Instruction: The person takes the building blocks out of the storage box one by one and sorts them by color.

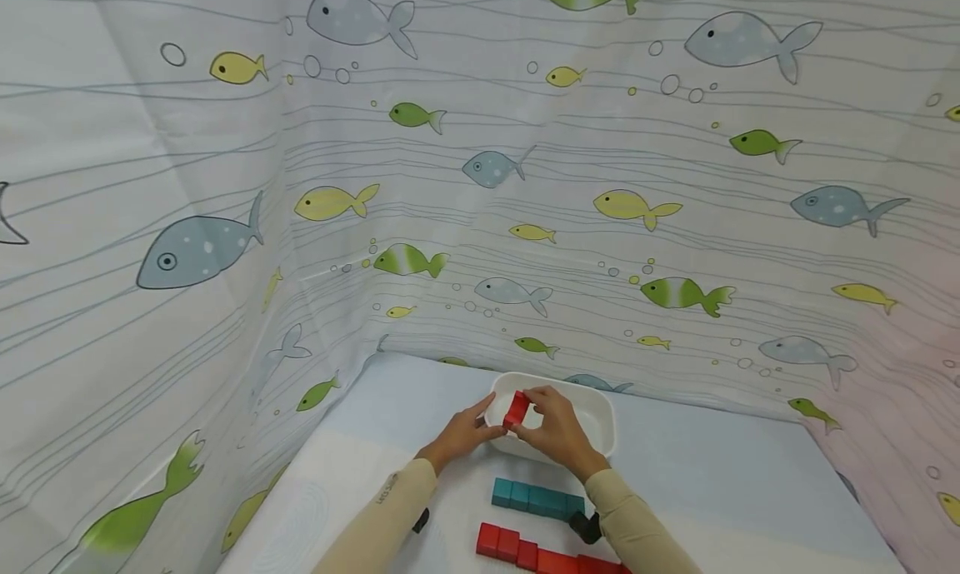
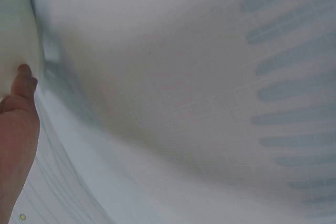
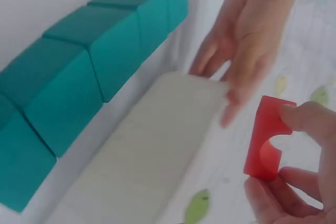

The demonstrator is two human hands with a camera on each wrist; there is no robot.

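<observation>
A red block with a rounded notch (image 3: 257, 142) is pinched between the thumb and fingers of my right hand (image 1: 557, 428). It is held above the white plastic tub (image 1: 600, 428), near the tub's left end. My left hand (image 1: 461, 436) rests against that end of the tub, its fingers fairly straight and its thumb close to the red block. In the right wrist view the left hand (image 3: 252, 40) touches the tub's end (image 3: 147, 140). At the left edge of the left wrist view, part of the hand (image 2: 18, 124) lies against a pale surface.
Nearer me than the tub, a row of teal blocks (image 1: 536, 499) lies on the white table (image 1: 720, 491). Closer still is a row of red blocks (image 1: 517, 549), partly behind the right sleeve. A fish-patterned curtain (image 1: 480, 224) hangs behind and at the sides.
</observation>
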